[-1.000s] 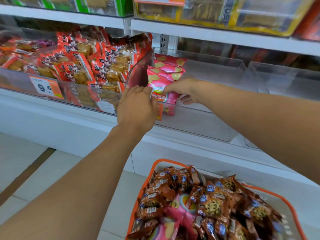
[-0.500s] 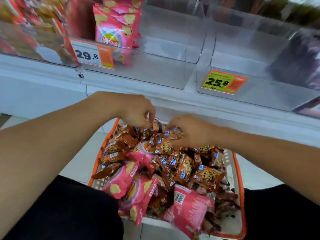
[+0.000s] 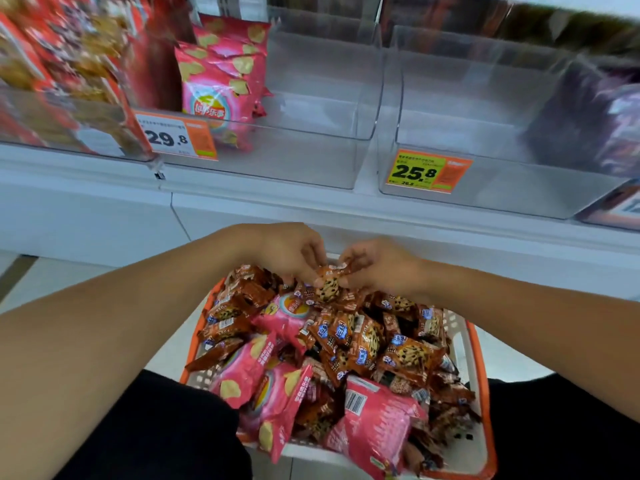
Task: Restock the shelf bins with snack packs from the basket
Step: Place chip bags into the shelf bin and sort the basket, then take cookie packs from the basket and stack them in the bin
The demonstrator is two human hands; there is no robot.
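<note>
From overhead, both hands meet at the basket's [image 3: 479, 362] far edge: left hand [image 3: 287, 251] and right hand [image 3: 381, 265] each pinch one cookie pack [image 3: 329, 284] with curled fingers, lifting it toward the empty bin [image 3: 485, 181] above.

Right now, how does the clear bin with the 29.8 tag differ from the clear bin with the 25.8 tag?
The 29.8 bin holds pink chip bags stacked at its left side; the 25.8 bin shows no packs inside. The 29.8 bin sits left of the 25.8 bin, next to a bin of red packs. Its tag is white and orange, while the 25.8 tag is green and orange. Both are clear plastic on the same shelf.
</note>
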